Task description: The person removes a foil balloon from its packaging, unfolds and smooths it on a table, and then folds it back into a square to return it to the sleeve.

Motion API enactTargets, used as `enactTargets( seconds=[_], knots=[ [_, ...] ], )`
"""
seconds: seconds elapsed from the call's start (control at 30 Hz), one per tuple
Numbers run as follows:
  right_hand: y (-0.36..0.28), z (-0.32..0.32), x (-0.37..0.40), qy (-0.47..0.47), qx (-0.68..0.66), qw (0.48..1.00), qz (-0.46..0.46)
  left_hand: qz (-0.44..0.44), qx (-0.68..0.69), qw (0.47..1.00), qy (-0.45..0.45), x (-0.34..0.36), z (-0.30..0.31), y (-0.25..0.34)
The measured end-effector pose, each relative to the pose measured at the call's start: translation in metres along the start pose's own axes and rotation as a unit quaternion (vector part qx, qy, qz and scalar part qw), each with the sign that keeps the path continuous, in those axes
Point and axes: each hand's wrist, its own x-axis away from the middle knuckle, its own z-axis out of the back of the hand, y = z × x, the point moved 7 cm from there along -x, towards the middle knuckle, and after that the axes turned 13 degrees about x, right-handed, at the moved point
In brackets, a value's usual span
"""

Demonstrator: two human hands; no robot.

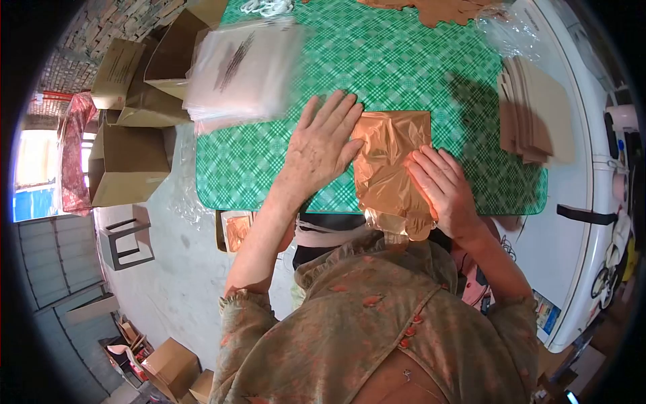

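Observation:
A shiny, copper-coloured packet [391, 161], wrinkled and apparently in a clear plastic bag, lies at the near edge of the table. Its lower end hangs over that edge toward my lap. My left hand [319, 141] is flat with spread fingers, mostly on the tablecloth, its thumb touching the packet's left edge. On the other side, my right hand [441, 185] rests with stretched fingers over the packet's right edge. The right thumb is hard to make out.
A stack of clear plastic bags [242, 71] lies at the table's back left. Brown cardboard pieces [531, 111] are at the right, with crumpled clear plastic [508, 30] behind. The green checked tablecloth [397, 60] covers the table. Open cardboard boxes [131, 155] stand left.

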Motion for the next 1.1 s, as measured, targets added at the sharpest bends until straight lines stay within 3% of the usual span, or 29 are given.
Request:
enactTargets(
  seconds=[0.23, 0.5, 0.7, 0.9, 1.0, 1.1],
  knots=[
    [-0.001, 0.000, 0.001, 0.017, 0.011, 1.000, -0.004, -0.005, -0.008, 1.000, -0.007, -0.005, 0.006, 0.012],
    [0.001, -0.002, 0.003, 0.008, -0.001, 1.000, 0.000, -0.028, 0.088, 0.996, -0.006, -0.012, -0.013, 0.028],
    [0.005, 0.002, 0.002, -0.029, -0.032, 0.999, -0.002, -0.026, 0.061, 0.998, -0.017, -0.011, -0.015, 0.029],
    [0.025, 0.021, 0.011, -0.117, -0.080, 0.988, 0.069, -0.025, 0.045, 0.998, -0.031, -0.012, -0.018, 0.029],
    [0.031, 0.032, -0.019, -0.020, -0.069, 0.997, 0.034, -0.023, 0.041, 0.998, -0.032, -0.012, -0.018, 0.030],
    [0.015, 0.008, -0.059, -0.016, -0.015, 0.999, 0.025, -0.027, 0.042, 0.998, -0.029, -0.013, -0.017, 0.031]
  ],
)
